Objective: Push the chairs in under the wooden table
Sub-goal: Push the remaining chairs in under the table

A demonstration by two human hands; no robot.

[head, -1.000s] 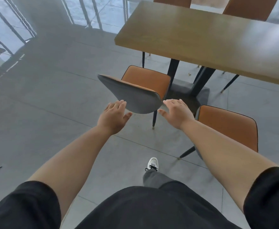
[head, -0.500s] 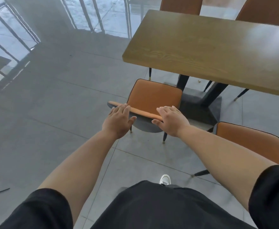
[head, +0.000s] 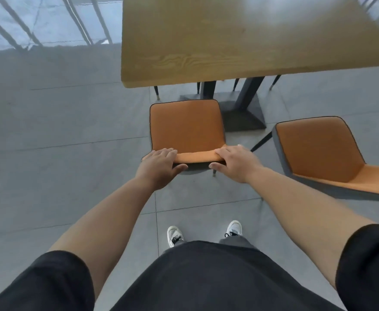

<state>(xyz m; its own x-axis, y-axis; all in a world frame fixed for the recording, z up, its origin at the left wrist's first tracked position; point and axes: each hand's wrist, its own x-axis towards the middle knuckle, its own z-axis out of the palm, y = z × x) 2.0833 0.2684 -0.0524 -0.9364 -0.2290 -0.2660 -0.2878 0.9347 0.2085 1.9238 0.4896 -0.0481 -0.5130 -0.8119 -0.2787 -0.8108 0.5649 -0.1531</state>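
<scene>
So the orange chair [head: 186, 126] is sitting on the grey tiled floor [head: 60, 142] right in front of the wooden table [head: 240, 37], its seat still fully out, front edge just short of the table's near edge. Both hands are gripping the top of its backrest: the left hand [head: 159, 167] is wrapping the left end, fingers [head: 165, 153] lying close together over the top and thumb hooking underneath, and the right hand [head: 233, 162] is doing the same on the right end, fingers [head: 223, 152] together over the top and thumb below. A second orange chair [head: 318, 149] is standing just to the right, also out from the table and angled a bit. The table's dark base [head: 242, 113] is showing beyond the first chair. Two white sneakers [head: 175, 235] are standing on the floor behind the chair.
</scene>
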